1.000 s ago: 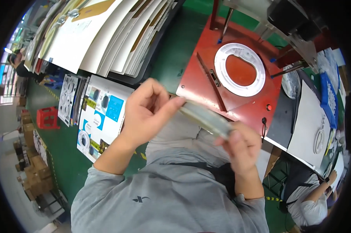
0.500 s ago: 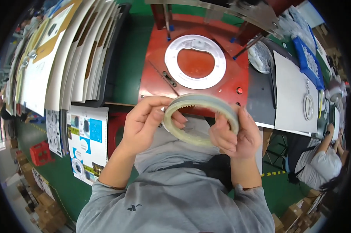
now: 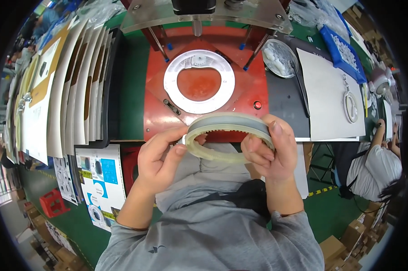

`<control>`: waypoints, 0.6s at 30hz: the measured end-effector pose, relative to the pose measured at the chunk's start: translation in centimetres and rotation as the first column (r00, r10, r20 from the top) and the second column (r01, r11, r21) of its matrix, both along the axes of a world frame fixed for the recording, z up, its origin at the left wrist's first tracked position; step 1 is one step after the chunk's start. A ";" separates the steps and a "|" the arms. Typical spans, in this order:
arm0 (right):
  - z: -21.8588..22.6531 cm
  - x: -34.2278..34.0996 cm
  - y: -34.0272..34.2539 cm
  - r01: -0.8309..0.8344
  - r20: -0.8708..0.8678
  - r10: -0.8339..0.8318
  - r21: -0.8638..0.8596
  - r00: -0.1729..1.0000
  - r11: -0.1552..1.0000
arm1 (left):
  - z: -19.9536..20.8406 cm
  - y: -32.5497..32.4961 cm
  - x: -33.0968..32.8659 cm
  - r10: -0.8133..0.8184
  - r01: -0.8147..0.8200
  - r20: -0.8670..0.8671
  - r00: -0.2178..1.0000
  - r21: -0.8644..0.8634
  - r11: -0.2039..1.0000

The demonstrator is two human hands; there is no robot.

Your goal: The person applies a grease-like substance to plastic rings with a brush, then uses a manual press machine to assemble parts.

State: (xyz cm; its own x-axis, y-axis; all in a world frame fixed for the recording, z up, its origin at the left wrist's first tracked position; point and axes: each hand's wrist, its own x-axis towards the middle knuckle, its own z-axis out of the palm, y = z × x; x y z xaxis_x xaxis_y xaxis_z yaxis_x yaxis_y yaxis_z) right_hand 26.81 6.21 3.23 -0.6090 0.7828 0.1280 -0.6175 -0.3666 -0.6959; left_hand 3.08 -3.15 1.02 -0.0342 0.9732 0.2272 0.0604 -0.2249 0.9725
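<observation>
A pale yellow-green plastic ring gear [image 3: 222, 156], with teeth inside and a grey band round its outside, is held tilted in front of my lap. My left hand [image 3: 158, 158] pinches its left edge between thumb and fingers, and a small white part shows at those fingertips. On the other side my right hand [image 3: 274, 147] grips the ring, thumb outside and curled fingers inside the opening. Just beyond it, a white ring-shaped plate [image 3: 167, 86] with a small gear set at its top lies on the red machine base [image 3: 253, 119].
A clear press plate [image 3: 143, 20] on metal rods stands over the base, with a red button [image 3: 257, 105] at right. Farther right are a dish of white grease [image 3: 278, 58] and a blue tray [image 3: 344, 54]. Cardboard sheets [image 3: 64, 90] stand at left. Another person [image 3: 371, 171] sits at right.
My view has shifted, so the bench and machine appear farther left. The ring gear has tipped, showing more of its grey outer band. Both hands still hold it.
</observation>
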 end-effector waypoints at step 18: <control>-6.3 13.0 10.7 -0.002 0.479 -0.846 0.870 -0.234 0.493 | -1.7 -0.8 -0.6 0.016 -0.006 0.057 0.998 -0.168 0.986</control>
